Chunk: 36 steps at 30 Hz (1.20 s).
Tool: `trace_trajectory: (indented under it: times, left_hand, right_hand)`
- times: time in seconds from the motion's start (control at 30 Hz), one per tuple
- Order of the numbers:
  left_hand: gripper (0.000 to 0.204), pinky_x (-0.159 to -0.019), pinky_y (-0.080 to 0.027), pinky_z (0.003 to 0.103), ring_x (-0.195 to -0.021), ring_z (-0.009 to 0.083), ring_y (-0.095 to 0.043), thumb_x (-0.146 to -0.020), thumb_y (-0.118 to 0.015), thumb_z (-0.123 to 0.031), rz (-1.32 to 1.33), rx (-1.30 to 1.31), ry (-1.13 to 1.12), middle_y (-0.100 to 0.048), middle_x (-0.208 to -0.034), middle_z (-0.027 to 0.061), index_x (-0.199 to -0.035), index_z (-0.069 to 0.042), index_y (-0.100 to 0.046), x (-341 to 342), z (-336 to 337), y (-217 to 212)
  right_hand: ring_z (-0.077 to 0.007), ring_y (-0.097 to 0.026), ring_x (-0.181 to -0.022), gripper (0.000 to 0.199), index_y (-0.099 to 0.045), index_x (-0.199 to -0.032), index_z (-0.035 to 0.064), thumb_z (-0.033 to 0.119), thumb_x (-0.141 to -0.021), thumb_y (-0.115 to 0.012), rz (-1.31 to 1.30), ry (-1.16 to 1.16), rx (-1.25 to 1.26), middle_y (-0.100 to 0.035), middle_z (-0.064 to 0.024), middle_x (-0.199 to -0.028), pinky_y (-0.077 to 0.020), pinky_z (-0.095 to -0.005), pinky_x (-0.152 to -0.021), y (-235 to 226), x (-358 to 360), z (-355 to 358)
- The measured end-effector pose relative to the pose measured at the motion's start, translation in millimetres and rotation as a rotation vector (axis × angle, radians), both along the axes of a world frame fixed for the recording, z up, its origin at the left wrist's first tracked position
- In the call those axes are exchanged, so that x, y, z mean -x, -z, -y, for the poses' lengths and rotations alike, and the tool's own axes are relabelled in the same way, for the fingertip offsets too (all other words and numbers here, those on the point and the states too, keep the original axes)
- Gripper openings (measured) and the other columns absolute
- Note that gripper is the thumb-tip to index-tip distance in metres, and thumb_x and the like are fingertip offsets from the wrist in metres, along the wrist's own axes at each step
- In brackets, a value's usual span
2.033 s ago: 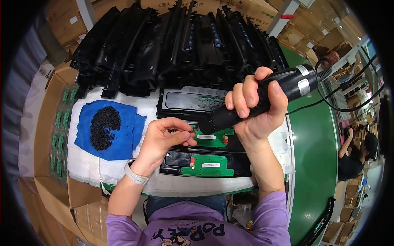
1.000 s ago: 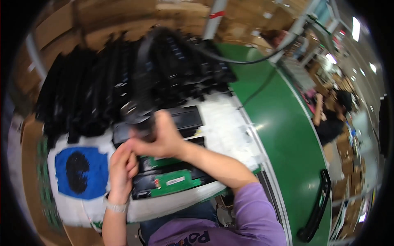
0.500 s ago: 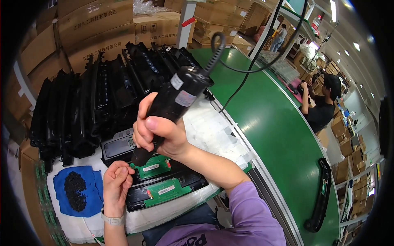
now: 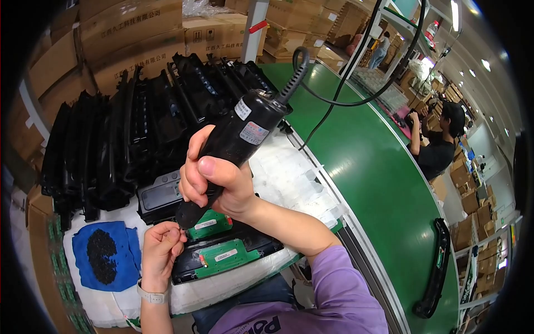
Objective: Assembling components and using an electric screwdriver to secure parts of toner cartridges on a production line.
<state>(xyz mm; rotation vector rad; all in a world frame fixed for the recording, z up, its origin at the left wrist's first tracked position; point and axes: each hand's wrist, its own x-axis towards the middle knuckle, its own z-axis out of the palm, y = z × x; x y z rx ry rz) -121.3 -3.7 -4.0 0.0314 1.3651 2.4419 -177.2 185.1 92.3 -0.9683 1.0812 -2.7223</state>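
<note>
My right hand [image 4: 225,181] is wrapped round a black corded electric screwdriver [image 4: 236,133], which leans with its nose down to the left. Close to that nose, my left hand [image 4: 160,247] has thumb and fingers pinched together; whatever lies between them is too small to make out. Beneath the hands are two black plastic housings [image 4: 270,244]. One bears a green circuit board [image 4: 208,225] partly covered by my right hand and the tool, and nearer to me lies another green circuit board [image 4: 231,257] with a white label.
Small black pieces, seemingly screws [image 4: 102,257], are heaped on a blue cloth [image 4: 131,261] at left. Long black housings [image 4: 161,111] stand in a row behind. A green conveyor [image 4: 367,167] carries a black part [image 4: 436,267]; a co-worker [image 4: 442,139] sits beyond it. The tool's cable [image 4: 356,103] loops overhead.
The screwdriver's nose has shifted slightly left and down. My left hand has moved a little right, so its fingertips are now right at the nose.
</note>
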Motion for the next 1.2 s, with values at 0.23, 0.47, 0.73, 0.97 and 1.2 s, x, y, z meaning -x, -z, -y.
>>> trace_trajectory:
  times: [0.23, 0.47, 0.73, 0.97, 1.2]
  left_hand:
    - [0.016, -0.043, -0.035, 0.019, -0.045, 0.0071, -0.046, -0.088, -0.059, -0.01, -0.105, 0.342, -0.058, -0.062, -0.07, 0.0107, -0.084, 0.005, -0.062, -6, -1, -11]
    - [0.012, -0.051, -0.039, 0.018, -0.057, 0.0062, -0.051, -0.087, -0.058, -0.008, -0.119, 0.387, -0.067, -0.061, -0.074, 0.0047, -0.088, 0.002, -0.063, 3, -10, -16]
    - [0.028, -0.069, -0.042, 0.02, -0.077, 0.0094, -0.056, -0.097, -0.039, -0.019, -0.061, 0.157, -0.141, -0.062, -0.091, 0.0074, -0.096, 0.003, -0.056, 6, 5, -5]
    - [0.027, -0.069, -0.051, 0.027, -0.075, 0.0197, -0.064, -0.098, -0.036, -0.017, -0.055, 0.108, -0.172, -0.062, -0.091, 0.0147, -0.105, 0.004, -0.05, 7, 8, -6]
    - [0.022, -0.062, -0.049, 0.021, -0.073, 0.0083, -0.06, -0.095, -0.045, -0.016, -0.089, 0.262, -0.291, -0.063, -0.087, 0.003, -0.101, -0.001, -0.06, 11, 6, 14]
  right_hand:
    - [-0.0151, -0.043, -0.041, 0.023, -0.044, -0.097, 0.0058, 0.02, -0.082, -0.053, 0.112, 0.05, -0.028, -0.042, -0.0044, -0.055, -0.0415, -0.0333, -0.048, 3, 2, 8]
    - [-0.0125, -0.042, -0.041, 0.021, -0.047, -0.095, 0.0064, 0.026, -0.087, -0.048, 0.13, -0.045, -0.103, -0.043, -0.0019, -0.057, -0.0422, -0.0315, -0.048, 6, 16, 0]
    - [-0.0124, -0.044, -0.04, 0.024, -0.045, -0.091, 0.0007, 0.011, -0.077, -0.062, -0.021, -0.013, -0.447, -0.046, -0.0049, -0.056, -0.0368, -0.0245, -0.039, 34, 7, 25]
    - [-0.0108, -0.046, -0.043, 0.025, -0.044, -0.093, 0.0011, 0.009, -0.078, -0.063, -0.072, -0.022, -0.478, -0.049, -0.0037, -0.06, -0.0372, -0.0237, -0.04, 39, 4, 28]
    - [-0.0087, -0.057, -0.072, 0.03, -0.056, -0.093, 0.0019, 0.005, -0.07, -0.075, -0.382, 0.09, -0.64, -0.061, -0.0027, -0.084, -0.0458, -0.0234, -0.069, 42, 1, 29]
